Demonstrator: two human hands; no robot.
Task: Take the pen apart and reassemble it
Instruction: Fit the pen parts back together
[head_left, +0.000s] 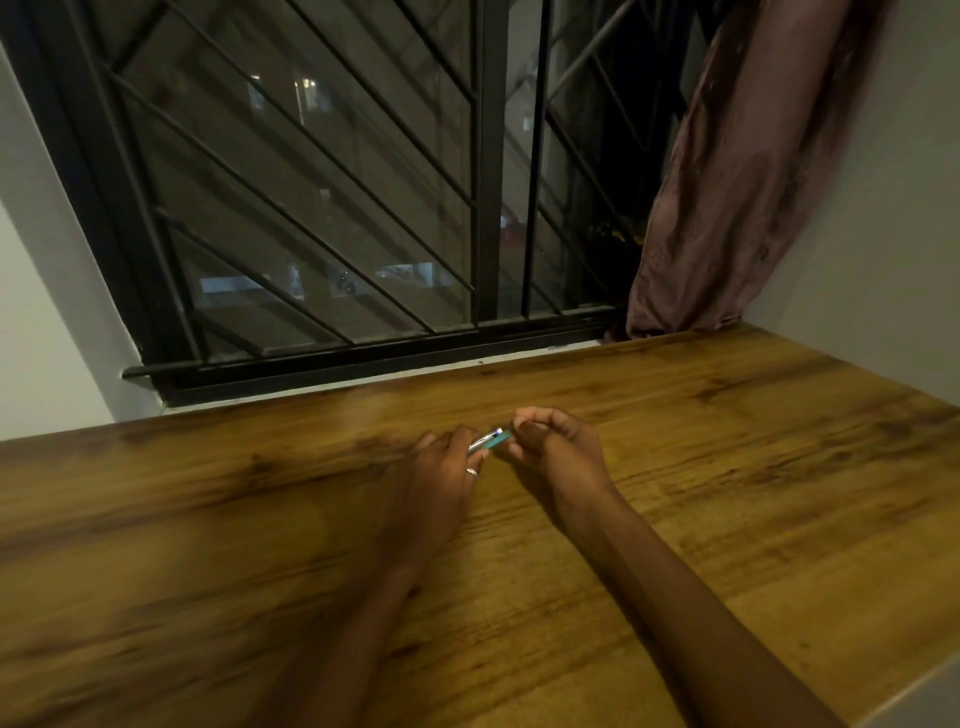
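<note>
Pen (487, 442), slim and light, held just above the wooden worktop (727, 493) near its far edge, below the window. Left hand (441, 467) closed round the barrel, right hand (550, 447) pinching the teal end with fingers (522, 431) curled tight. Likely stiff, smooth plastic, slippery when twisted; best gripped close beside the joint.

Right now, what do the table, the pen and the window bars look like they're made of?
Table: wood or wood-look laminate, with brown grain streaks and a slight sheen.
Pen: probably plastic, teal with a shiny pale part; mostly hidden by both hands.
Window bars: likely dark painted metal, thin and rigid.
</note>
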